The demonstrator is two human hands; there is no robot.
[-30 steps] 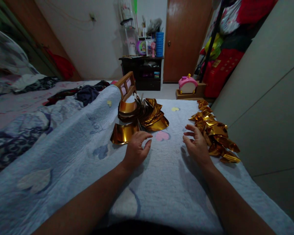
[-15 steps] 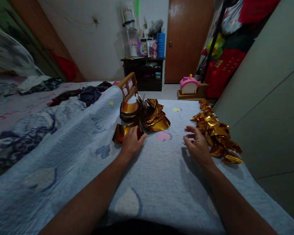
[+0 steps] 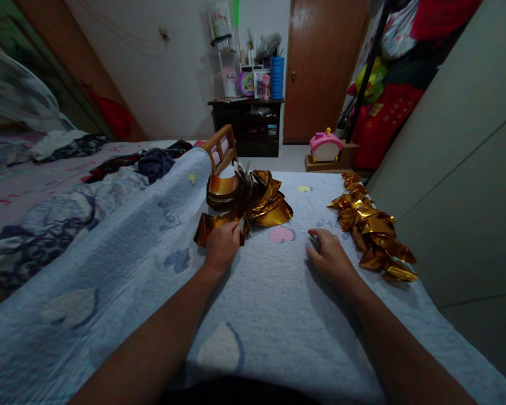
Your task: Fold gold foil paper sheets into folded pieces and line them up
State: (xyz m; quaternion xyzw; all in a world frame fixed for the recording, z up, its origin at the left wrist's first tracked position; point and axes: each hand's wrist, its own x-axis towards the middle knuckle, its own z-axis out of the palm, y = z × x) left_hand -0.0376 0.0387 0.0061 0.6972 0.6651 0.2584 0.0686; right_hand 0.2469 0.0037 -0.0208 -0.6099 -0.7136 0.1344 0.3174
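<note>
Two bare forearms reach forward over a pale blue quilt [image 3: 122,253] with faint heart shapes. At far left, rumpled bedding [image 3: 29,225] and dark clothes [image 3: 152,160] lie on the bed. Left hand [image 3: 221,245]: fingers curled over the near edge of a loose gold foil sheet [image 3: 208,223], gripping it; the sheet lies flat on the quilt just in front of a fanned stack of gold sheets [image 3: 248,194], touching it. A small wooden frame [image 3: 220,147] stands tilted directly behind the stack. Right hand [image 3: 326,256]: empty, palm down on the quilt, fingers loosely spread, between the stack and a row of folded gold pieces [image 3: 373,228]; it lies near the row but apart from it. Background, beyond the bed: a dark cabinet [image 3: 248,126] with bottles, a brown door [image 3: 320,67], a pink toy [image 3: 324,147], and red bags [image 3: 383,112]. A pale wall panel [image 3: 468,169] closes the right side.
</note>
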